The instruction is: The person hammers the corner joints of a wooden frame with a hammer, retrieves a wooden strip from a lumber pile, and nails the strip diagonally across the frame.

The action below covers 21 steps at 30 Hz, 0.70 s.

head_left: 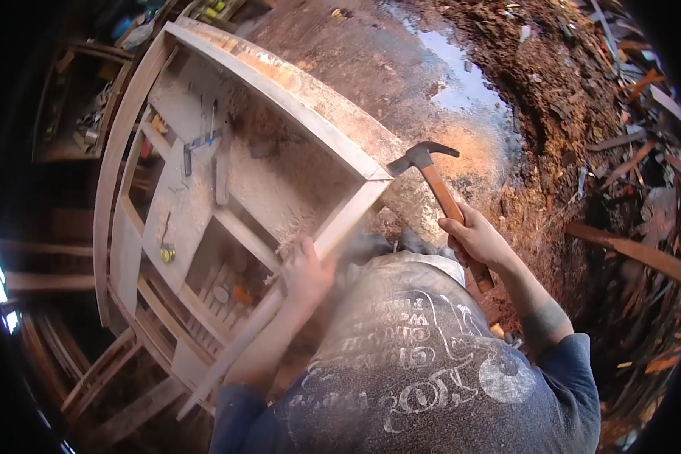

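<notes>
In my right hand is a claw hammer, gripped round its wooden handle. Its dark metal head is at the corner of a wooden frame, where two boards meet; whether it touches the wood I cannot tell. My left hand is closed over the near board of that frame, a little below the corner, and is slightly blurred. The frame rests over a workbench with slatted openings.
On the bench lie a tape measure, a clamp-like tool and several loose nails. Wet ground with a puddle stretches beyond. Wood scraps are heaped at the right. A shelf box with small items stands at upper left.
</notes>
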Each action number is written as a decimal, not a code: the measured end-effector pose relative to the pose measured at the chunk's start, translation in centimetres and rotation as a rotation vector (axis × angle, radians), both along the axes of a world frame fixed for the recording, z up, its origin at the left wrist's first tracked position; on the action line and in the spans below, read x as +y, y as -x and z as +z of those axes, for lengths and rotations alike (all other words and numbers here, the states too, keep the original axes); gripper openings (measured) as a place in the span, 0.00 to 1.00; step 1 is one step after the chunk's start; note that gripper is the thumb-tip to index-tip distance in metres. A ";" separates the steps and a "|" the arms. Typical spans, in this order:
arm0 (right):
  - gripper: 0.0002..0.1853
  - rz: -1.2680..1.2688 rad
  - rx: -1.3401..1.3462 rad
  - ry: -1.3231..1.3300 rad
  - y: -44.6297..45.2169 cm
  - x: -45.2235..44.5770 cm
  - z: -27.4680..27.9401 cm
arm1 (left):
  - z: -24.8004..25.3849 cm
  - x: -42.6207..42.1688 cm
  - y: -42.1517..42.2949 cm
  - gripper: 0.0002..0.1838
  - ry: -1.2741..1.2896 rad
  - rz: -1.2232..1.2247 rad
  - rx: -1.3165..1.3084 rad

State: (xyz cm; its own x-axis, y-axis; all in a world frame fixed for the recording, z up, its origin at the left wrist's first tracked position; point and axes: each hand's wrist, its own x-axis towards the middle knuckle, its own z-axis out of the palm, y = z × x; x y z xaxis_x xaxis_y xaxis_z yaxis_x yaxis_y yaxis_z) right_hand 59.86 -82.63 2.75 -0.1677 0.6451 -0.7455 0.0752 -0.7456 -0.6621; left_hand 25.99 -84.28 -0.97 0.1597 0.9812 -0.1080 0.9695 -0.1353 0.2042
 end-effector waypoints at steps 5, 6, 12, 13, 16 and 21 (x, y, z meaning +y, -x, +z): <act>0.11 -0.368 0.023 0.021 6.4 -3.6 0.2 | 2.4 3.5 3.3 0.50 0.388 -0.409 -0.166; 0.11 -0.466 0.064 0.023 7.8 -4.4 -0.4 | 2.6 4.1 3.9 0.50 0.402 -0.455 -0.252; 0.11 -1.030 0.470 0.046 16.9 -7.6 -1.2 | 0.7 4.4 5.5 0.49 0.529 -0.530 -0.543; 0.11 -1.165 0.601 0.085 17.6 -8.2 -1.0 | 0.2 4.4 5.6 0.48 0.524 -0.544 -0.593; 0.12 -1.564 0.629 -0.002 18.4 -10.0 -0.3 | 0.6 4.6 5.7 0.47 0.499 -0.558 -0.596; 0.12 -1.443 0.341 -0.059 24.1 -6.9 2.1 | 0.4 4.4 5.4 0.46 0.427 -0.585 -0.543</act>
State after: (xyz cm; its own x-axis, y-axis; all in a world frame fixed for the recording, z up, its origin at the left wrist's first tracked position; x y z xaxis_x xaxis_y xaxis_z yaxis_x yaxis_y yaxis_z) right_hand 35.77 -89.57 4.81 0.4715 0.4299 -0.7700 -0.8499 -0.0115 -0.5268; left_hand 20.54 -79.85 -0.54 0.7556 0.6208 -0.2090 0.5254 -0.3839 0.7593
